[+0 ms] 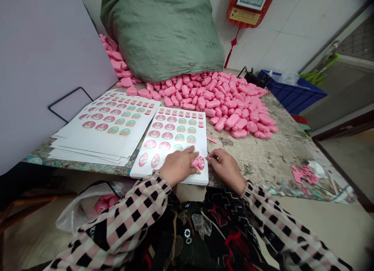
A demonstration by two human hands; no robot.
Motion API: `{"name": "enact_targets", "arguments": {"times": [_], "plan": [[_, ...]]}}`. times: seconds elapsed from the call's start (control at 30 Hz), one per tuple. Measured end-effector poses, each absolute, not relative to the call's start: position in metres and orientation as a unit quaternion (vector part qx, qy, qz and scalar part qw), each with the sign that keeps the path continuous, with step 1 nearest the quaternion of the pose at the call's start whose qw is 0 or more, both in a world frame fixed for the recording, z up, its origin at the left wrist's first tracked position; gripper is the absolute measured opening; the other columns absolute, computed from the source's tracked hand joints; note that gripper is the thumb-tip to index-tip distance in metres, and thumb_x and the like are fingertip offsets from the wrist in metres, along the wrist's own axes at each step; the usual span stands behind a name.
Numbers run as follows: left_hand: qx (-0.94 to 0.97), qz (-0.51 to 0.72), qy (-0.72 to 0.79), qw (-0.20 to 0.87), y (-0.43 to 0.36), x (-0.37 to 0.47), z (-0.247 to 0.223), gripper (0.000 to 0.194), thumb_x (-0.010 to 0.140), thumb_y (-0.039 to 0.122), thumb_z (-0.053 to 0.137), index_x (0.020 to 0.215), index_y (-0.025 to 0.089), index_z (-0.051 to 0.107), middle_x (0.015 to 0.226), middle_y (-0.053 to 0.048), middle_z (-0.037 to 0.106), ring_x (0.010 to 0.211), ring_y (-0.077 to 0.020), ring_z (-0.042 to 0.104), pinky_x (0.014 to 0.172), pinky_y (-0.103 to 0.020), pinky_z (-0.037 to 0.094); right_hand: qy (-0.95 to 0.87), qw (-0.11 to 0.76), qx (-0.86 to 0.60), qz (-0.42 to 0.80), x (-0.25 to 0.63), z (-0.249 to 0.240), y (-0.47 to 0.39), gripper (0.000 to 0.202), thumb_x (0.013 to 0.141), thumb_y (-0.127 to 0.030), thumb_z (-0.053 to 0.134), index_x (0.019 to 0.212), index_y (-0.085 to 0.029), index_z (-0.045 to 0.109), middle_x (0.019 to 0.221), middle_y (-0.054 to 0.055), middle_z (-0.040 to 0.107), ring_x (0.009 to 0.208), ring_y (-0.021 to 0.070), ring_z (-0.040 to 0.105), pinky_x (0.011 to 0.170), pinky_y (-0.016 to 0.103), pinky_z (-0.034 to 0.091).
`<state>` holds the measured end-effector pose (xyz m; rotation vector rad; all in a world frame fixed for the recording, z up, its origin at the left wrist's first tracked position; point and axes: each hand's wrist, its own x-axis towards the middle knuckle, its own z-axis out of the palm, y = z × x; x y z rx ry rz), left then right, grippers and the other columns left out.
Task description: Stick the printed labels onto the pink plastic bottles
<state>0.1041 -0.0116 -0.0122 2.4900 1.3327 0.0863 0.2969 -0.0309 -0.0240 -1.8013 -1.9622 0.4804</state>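
Observation:
My left hand (179,166) rests on the front right of a stack of sticker sheets (175,173). Between its thumb and fingers lies a small pink bottle (195,163), mostly covered by the hand, with a pink oval label (200,162) at its right end. Just off the stack's right edge, my right hand (226,168) is closed in a pinch. A thin dark tip (207,158) shows at its fingertips, too small to name. Rows of pink and green stickers cover the sheets.
A big heap of pink bottles (233,107) spreads behind the sheets, under a green sack (166,33). More sticker sheets (102,134) are piled at left. Pink scraps (305,174) lie at the table's right. A blue crate (292,94) stands beyond; a plastic bag (87,208) hangs below.

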Motion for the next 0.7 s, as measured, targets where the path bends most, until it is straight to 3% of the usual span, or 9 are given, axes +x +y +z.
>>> {"name": "enact_targets", "arguments": {"times": [0.47,0.7], "plan": [[0.866,0.025,0.469,0.168,-0.0126,0.1046,-0.0109,0.058,0.076,0.052,0.055,0.129,0.032,0.044,0.144,0.0,0.033,0.112,-0.0271,0.051,0.085,-0.037,0.044,-0.713,0.201,-0.64,0.204,0.2964,-0.0228,-0.034,0.017,0.082,-0.032,0.05,0.077,-0.02,0.06,0.077,0.001,0.059,0.072,0.0142,0.052,0.065,0.025,0.036],[0.86,0.054,0.47,0.192,-0.0128,0.1013,-0.0112,0.051,0.075,0.044,0.058,0.124,0.033,0.048,0.139,0.002,0.042,0.115,-0.0229,0.05,0.089,-0.033,0.042,-0.694,0.176,-0.674,0.181,0.2914,-0.0235,-0.0356,0.023,0.078,-0.043,0.055,0.075,-0.02,0.059,0.076,0.001,0.061,0.067,0.0148,0.053,0.059,0.026,0.032]]}}
